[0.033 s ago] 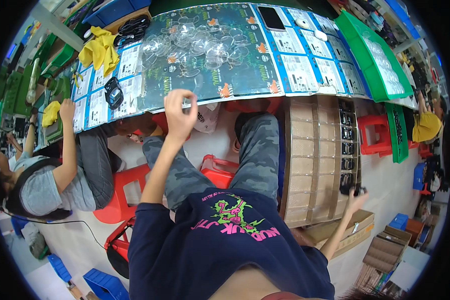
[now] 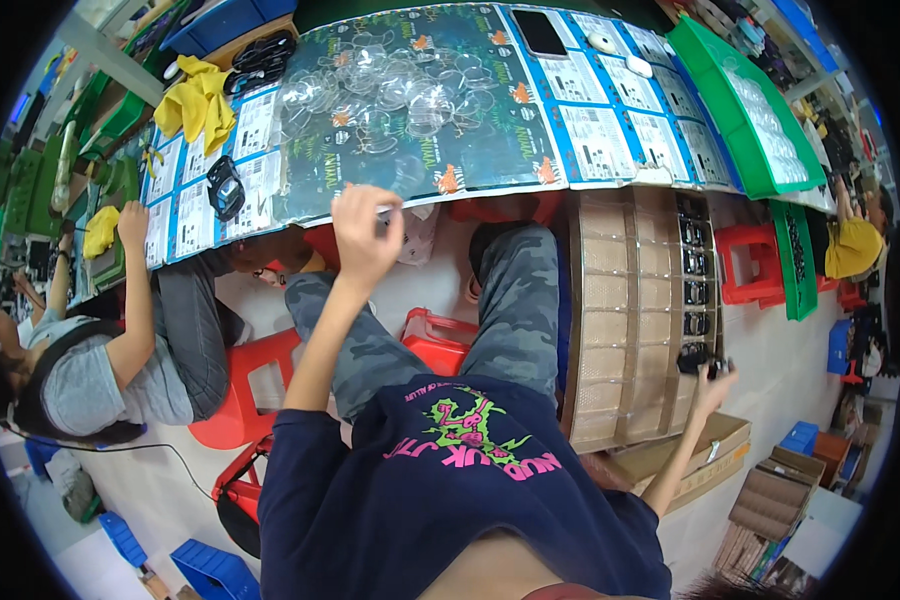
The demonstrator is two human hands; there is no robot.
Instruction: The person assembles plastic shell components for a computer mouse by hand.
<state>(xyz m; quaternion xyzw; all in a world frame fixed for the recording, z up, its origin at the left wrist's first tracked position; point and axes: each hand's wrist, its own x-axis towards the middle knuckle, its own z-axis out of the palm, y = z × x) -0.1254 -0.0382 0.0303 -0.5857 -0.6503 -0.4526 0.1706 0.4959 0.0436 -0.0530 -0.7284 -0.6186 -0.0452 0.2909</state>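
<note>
My left hand [image 2: 366, 236] is raised at the table's near edge, thumb and fingers curled together. A small dark bit shows between them, too small to name. Just beyond the fingers, a clear round piece [image 2: 407, 175] lies on the patterned mat [image 2: 320, 195]. More clear round pieces [image 2: 400, 85] are heaped further back. Low on the right, my right hand [image 2: 712, 392] grips a black glossy part [image 2: 700, 362] at the right column of a brown divided tray [image 2: 602, 330]. Several similar black parts [image 2: 694, 265] sit in that column. A black car-shaped piece [image 2: 226, 188] lies on the table's left.
A phone [image 2: 539, 33] and two small white round items lie at the back. A green bin [image 2: 760, 125] of clear pieces stands at the table's right. Yellow cloth [image 2: 195, 103] lies back left. A co-worker [image 2: 100, 370] sits at left. Red stools [image 2: 750, 265] and a cardboard box [image 2: 705, 460] stand around.
My right hand has shifted slightly up along the tray, and more of the black part shows. My left hand has moved a little right and down, its fingers turned, a dark bit now showing.
</note>
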